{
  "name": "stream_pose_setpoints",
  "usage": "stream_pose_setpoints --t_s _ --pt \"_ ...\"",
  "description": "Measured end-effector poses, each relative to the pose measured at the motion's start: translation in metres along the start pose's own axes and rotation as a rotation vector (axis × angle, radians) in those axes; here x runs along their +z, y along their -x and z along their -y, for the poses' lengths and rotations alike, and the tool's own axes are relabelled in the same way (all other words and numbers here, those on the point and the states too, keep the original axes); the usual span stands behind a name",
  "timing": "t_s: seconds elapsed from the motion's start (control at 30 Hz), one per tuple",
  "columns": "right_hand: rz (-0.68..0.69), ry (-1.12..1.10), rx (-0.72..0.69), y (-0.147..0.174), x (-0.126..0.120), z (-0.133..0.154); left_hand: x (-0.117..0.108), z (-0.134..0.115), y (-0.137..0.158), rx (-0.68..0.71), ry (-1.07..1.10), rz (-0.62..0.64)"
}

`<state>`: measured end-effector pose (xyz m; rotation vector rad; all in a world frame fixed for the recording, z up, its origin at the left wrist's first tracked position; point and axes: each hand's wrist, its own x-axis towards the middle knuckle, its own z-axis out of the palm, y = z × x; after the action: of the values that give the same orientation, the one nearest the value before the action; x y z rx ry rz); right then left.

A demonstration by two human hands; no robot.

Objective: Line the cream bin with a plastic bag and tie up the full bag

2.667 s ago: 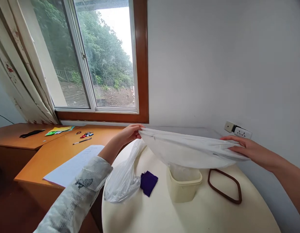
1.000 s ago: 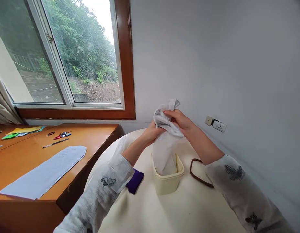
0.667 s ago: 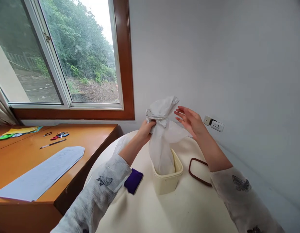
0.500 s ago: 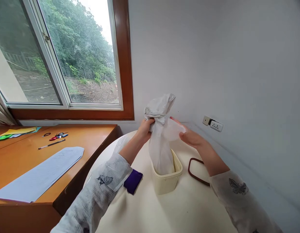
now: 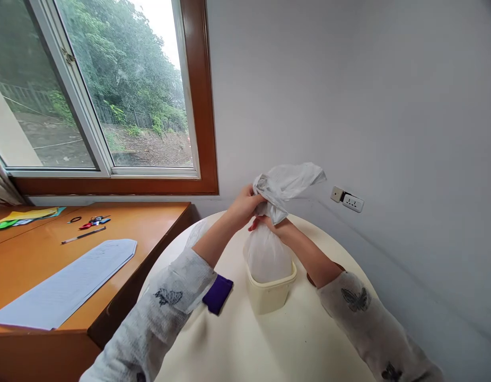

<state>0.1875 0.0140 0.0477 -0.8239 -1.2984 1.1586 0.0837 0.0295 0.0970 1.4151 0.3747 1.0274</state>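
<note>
A thin white plastic bag (image 5: 269, 257) puffs up out of a cream plastic bin (image 5: 269, 297) on the round table. Its loose upper part (image 5: 295, 180) flops over to the right above my hands. My left hand (image 5: 247, 206) is closed around the bag's gathered top. Just below it, my right hand (image 5: 271, 224) is wrapped around the neck of the bag, its fingers partly hidden by the hanging plastic. The lower part of the bag sits inside the bin.
On the round cream table (image 5: 245, 350), a purple cloth pouch (image 5: 218, 294) lies left of the bin. A brown rim (image 5: 310, 279) is mostly covered by my right forearm. The wooden desk (image 5: 158, 223) at left holds papers (image 5: 70, 284), a pen (image 5: 83, 235) and scissors (image 5: 95, 222).
My right hand has moved left from the bag's side to its neck, below my left hand. The bag's top has swung right, and its lower part has bunched into a rounder shape.
</note>
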Motion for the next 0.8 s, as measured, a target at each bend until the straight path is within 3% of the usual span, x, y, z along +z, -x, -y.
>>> stream_pose_setpoints --t_s 0.1,0.2,0.4,0.8 --pt "-0.130 -0.027 0.022 -0.004 -0.005 0.000 -0.016 0.004 0.017 0.041 -0.029 0.113" --pt "-0.205 -0.081 0.037 -0.005 -0.007 -0.001 -0.027 0.026 0.035 0.123 -0.043 0.041" --pt "-0.187 -0.180 -0.010 -0.006 0.004 -0.004 -0.034 0.072 0.059 -0.007 -0.329 0.132" --pt "-0.208 -0.413 -0.026 -0.014 -0.007 0.008 -0.049 0.089 0.066 -0.007 -0.442 0.154"
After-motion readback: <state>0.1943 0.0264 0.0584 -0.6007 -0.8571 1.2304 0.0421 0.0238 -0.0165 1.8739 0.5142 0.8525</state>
